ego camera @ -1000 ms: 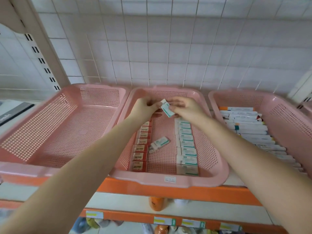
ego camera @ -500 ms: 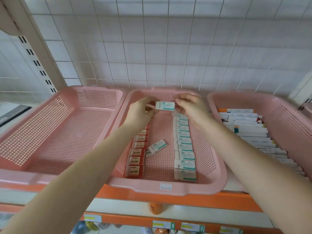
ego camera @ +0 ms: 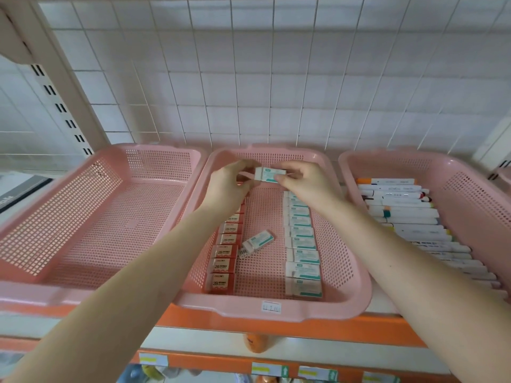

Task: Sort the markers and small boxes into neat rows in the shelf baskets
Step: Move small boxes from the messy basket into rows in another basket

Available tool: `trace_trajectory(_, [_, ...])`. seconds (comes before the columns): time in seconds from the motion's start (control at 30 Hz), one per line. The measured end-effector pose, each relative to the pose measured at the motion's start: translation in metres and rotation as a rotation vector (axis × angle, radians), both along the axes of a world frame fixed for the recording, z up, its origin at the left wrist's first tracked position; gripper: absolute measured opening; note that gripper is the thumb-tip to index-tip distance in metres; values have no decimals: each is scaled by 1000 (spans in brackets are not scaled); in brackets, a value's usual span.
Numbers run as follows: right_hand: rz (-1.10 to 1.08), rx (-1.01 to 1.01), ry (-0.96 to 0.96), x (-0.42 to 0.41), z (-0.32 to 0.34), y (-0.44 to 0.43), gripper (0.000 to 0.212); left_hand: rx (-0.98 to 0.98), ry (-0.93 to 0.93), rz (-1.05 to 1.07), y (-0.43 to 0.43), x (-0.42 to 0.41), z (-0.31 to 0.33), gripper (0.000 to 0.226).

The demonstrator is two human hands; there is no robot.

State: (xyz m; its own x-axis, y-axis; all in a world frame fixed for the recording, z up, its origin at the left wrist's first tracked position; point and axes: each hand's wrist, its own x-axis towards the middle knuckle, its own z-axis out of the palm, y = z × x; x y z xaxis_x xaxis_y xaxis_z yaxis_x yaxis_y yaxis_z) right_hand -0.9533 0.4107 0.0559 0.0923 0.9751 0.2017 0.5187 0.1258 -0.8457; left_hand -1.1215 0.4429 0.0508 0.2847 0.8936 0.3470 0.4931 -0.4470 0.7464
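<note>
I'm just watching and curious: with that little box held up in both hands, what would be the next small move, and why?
Probably lower the white-and-teal box to the far end of the teal row, lined up with it. The left hand and right hand pinch it near that end, and its colours match.

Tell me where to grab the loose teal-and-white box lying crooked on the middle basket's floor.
Pinch the loose box across its two long sides, coming straight down from above. It lies flat and diagonal on the basket floor, apart from the red row and the teal row, so both long sides look free for fingertips.
</note>
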Motion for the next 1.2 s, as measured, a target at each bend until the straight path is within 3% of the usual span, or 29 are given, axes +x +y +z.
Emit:
trace_trajectory(0.13, [-125,92,-202,8,19,-2,24,-54,175,-29,4,5,6,31])
trace_trajectory(0.3, [9,-190,-765,32,44,1,28,-141,469,-76,23,19,33,30])
trace_trajectory(0.37, [24,-217,-840,44,35,-5,26,-165,535,-87,29,32,26,33])
trace_trajectory(0.57, [-33,-3,-676,67,-3,-19,29,-226,537,-75,40,61,-23,36])
trace_trajectory(0.83, [-55,31,-656,70,-10,-16,28,-187,454,12,39,75,-36,35])
trace_trajectory(0.93, [-35,22,-699,69,-5,-16,27,-212,558,-44,32,63,-17,40])
trace_trajectory(1.1, [29,-71,-825,57,13,-8,28,-187,983,-211,2,28,15,38])
trace_trajectory(1.2, [105,-43,-748,34,14,-7,30,-217,998,-229,-24,21,3,46])
